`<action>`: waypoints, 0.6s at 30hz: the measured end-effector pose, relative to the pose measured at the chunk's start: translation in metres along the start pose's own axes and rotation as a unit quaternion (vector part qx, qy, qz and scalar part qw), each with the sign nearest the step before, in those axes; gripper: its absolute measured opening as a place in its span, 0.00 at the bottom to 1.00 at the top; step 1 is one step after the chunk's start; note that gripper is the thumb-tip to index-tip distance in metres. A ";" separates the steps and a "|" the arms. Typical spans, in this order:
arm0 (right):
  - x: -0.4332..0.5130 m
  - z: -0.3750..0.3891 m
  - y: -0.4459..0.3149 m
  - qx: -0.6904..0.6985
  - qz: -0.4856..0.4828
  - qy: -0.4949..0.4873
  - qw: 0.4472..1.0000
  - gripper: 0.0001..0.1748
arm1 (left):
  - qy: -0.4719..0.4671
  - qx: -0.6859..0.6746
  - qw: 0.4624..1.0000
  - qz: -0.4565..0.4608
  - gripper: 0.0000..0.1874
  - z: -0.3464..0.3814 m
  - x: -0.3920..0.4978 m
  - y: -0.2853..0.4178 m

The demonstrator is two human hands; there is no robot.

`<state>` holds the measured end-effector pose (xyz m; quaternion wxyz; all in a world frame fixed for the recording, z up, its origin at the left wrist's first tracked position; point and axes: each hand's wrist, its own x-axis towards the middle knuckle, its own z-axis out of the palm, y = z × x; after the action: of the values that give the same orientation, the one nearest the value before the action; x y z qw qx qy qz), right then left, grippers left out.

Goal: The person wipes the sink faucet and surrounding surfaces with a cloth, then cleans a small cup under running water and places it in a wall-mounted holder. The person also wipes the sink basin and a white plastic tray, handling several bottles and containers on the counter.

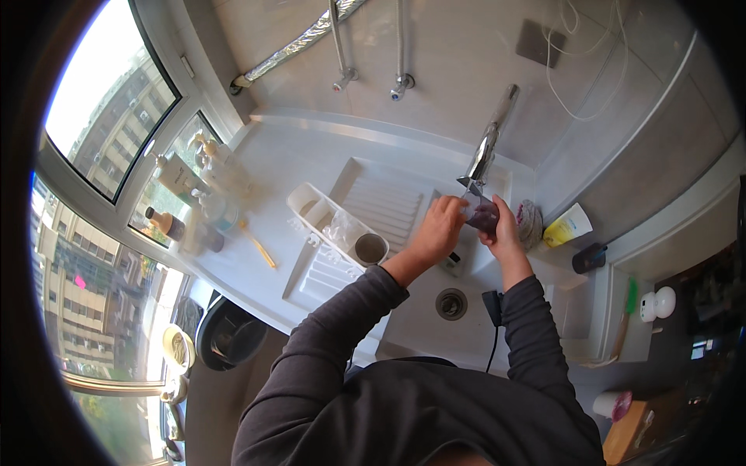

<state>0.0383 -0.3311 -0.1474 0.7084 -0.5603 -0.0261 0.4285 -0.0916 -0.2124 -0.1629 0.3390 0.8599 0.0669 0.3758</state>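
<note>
In front of the chrome faucet [485, 152], over the white sink basin [417, 335], both of my hands are at a small dark purplish container [483, 217]. My right hand [505, 230] grips it from the right side. At its upper left edge, the bent fingers of my left hand [440, 227] meet a clear piece that looks like plastic or a thin stream of water; I cannot tell which. Whether my left fingers pinch something is hidden. Below my hands, a dark object with a black cable [493, 307] rests by the basin, and the metal drain [451, 304] lies to its left.
A white caddy [297, 201] with a cup and clear plastic stands on the ribbed drainboard [379, 195]. Pump bottles [178, 177] and a yellow toothbrush [257, 244] are at the left by the window. A yellow-and-white tube [568, 226] and a dark cup [588, 258] are at the right.
</note>
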 end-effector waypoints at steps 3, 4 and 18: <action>0.002 0.005 0.002 0.028 -0.005 0.027 0.999 0.23 | 0.011 0.059 0.998 0.034 0.14 -0.004 -0.010 0.013; 0.003 0.006 0.002 0.030 -0.013 0.023 0.999 0.22 | 0.017 0.084 0.996 0.036 0.15 -0.006 -0.011 0.015; -0.008 0.028 0.008 -0.091 -0.091 -0.035 0.991 0.20 | -0.261 -0.193 0.946 0.010 0.20 -0.016 0.000 0.000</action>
<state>0.0140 -0.3146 -0.1400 0.6888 -0.6028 -0.1407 0.3775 -0.1027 -0.2044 -0.1553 0.5003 0.8466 -0.1059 0.1474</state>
